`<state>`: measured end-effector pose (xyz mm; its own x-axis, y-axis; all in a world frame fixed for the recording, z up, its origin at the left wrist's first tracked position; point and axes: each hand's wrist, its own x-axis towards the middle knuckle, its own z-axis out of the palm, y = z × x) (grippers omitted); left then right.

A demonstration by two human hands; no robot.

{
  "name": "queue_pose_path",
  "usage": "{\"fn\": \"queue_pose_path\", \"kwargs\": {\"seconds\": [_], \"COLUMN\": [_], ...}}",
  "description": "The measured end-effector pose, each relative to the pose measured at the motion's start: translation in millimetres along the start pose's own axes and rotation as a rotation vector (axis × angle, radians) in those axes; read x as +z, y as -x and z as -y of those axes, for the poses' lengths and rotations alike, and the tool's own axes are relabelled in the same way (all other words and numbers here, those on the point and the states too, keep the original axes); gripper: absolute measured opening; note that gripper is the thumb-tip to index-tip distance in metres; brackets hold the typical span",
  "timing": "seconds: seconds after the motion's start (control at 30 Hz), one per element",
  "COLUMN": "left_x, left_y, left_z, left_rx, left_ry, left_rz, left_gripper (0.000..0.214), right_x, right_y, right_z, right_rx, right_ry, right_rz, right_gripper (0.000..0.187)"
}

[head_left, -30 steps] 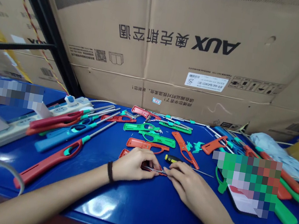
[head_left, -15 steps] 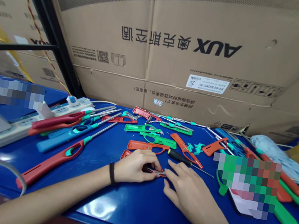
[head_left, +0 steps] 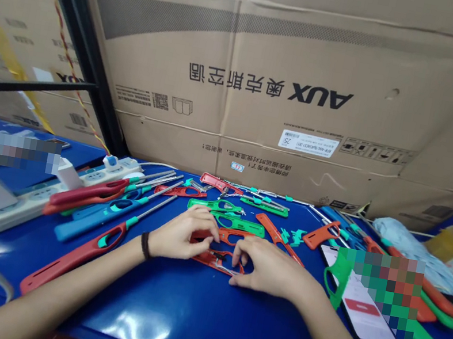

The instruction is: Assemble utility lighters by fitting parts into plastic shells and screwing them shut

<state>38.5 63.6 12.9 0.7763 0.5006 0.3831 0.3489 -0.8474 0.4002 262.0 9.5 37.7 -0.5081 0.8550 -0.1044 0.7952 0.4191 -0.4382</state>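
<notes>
Red-orange shell (head_left: 207,260): between the left hand (head_left: 180,234) and the right hand (head_left: 273,267), partly covered.
Left hand: thumb and forefinger narrowly parted; grip cannot be told.
Right hand: fingertips close together near a thin wire (head_left: 227,271); grip unclear.
Green shell (head_left: 249,228): beyond both hands.
Phone (head_left: 362,308): right of the right hand.

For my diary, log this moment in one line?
left hand: at orange-red plastic handle shell | right hand: at its looped end | behind: green plastic shells
</notes>
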Motion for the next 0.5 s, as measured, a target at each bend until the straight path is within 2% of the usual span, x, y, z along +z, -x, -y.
{"fn": "queue_pose_path", "kwargs": {"seconds": [0.1,0.2,0.33,0.5], "left_x": [-3.5,-8.2,-11.3,-9.6], "left_y": [5.3,8.7,10.5,11.5], "left_z": [13.6,23.7,31.3,33.1], "left_rx": [-0.052,-0.096,-0.145,-0.166], "left_ry": [-0.066,-0.173,-0.289,-0.319], "left_rz": [-0.059,-0.093,-0.104,-0.103], "left_gripper": [0.022,0.024,0.024,0.025], "right_x": [11.6,20.6,30.7,35.4], "right_y": [-4.5,-7.2,-8.6,-7.4], "right_z": [-4.7,-3.2,5.2,12.7], "right_rx": [-0.059,-0.112,-0.098,-0.081], "right_ry": [-0.102,-0.150,-0.077,-0.015], "right_rz": [-0.029,-0.130,-0.190,-0.205], "right_gripper": [0.025,0.017,0.010,0.005]}}
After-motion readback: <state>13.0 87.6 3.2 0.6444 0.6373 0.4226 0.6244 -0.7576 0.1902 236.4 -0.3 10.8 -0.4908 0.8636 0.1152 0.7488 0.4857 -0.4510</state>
